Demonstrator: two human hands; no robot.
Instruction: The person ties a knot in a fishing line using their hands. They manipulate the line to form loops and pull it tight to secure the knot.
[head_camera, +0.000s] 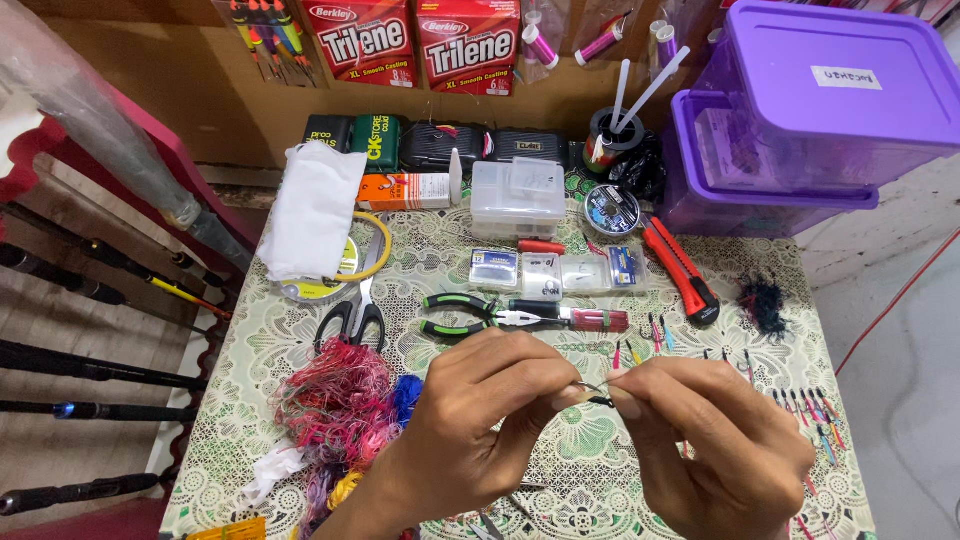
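Left hand (470, 420), right hand (715, 445) pinch small hook (595, 392) between fingertips above lace-covered table (600, 470)

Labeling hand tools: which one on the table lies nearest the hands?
The green-handled pliers, lying just above the hands; the scissors and the red utility knife lie farther off.

You've got two red boxes (415, 40) hanging past the table's far edge, an orange carton (403, 191) lying near that edge, and a white label (846, 77) on the purple bin's lid.
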